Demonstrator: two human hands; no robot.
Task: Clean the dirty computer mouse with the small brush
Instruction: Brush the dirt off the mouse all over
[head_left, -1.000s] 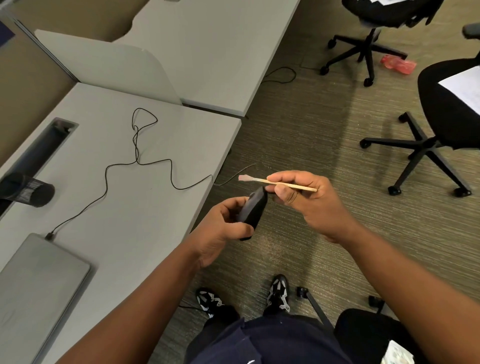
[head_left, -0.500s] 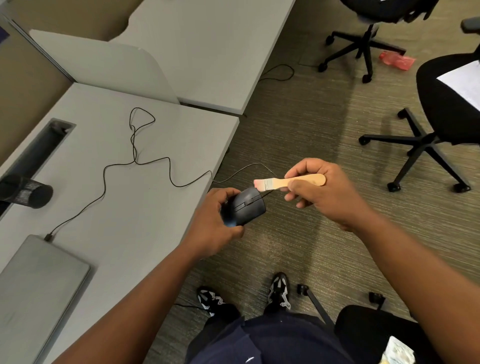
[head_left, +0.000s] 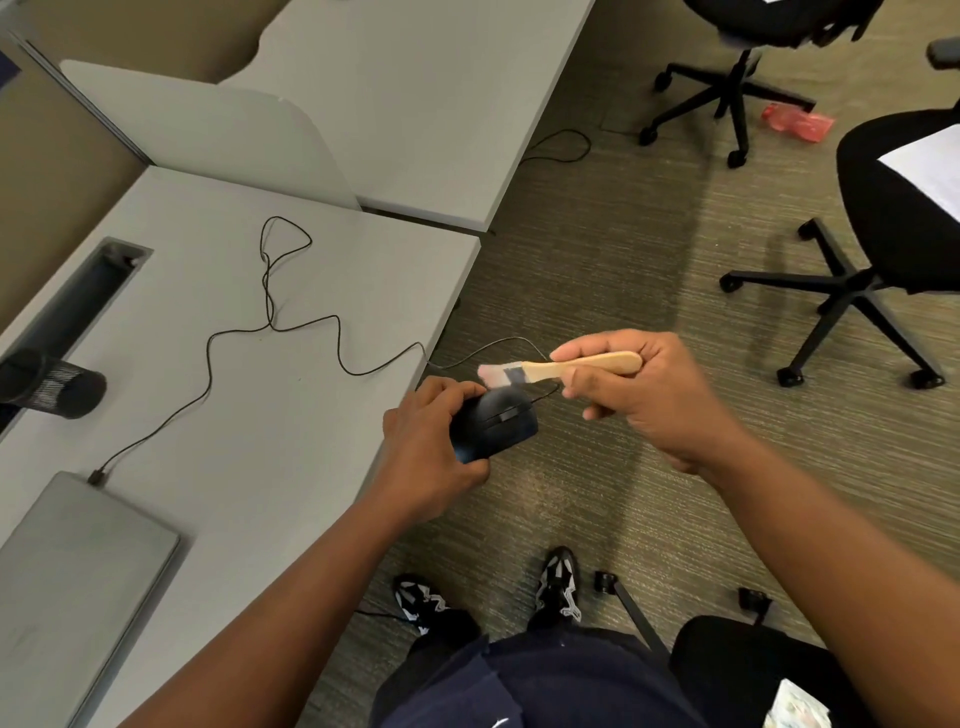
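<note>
Since a second ago the left hand (head_left: 431, 441) has rolled the computer mouse (head_left: 493, 423) from edge-on to top-up, so its buttons and wheel now face the camera, and the small brush (head_left: 561, 368), then seen thin and side-on, now shows its flat face with the bristles reaching toward the mouse.

Going left to right: a closed laptop (head_left: 78, 571) lies on the grey desk (head_left: 270, 426), with the mouse's thin cable (head_left: 270, 312) looping across the desk and off its edge. Just past that edge, over the carpet, the left hand is curled around the mouse from its left side and rear, thumb and fingers wrapped on the body. The mouse looks light, hard and smooth-shelled, so it probably wants this kind of side grip that leaves the top free; the trailing cable may tug it slightly. Right of it, the brush's pale bristles sit just above the mouse's front; blur hides whether they touch. The bristles should be soft and yielding, the wooden handle stiff and light. The right hand (head_left: 644, 395) is closed on that handle, thumb on top and fingers folded beneath, which seems a sound hold for short flicking strokes
</note>
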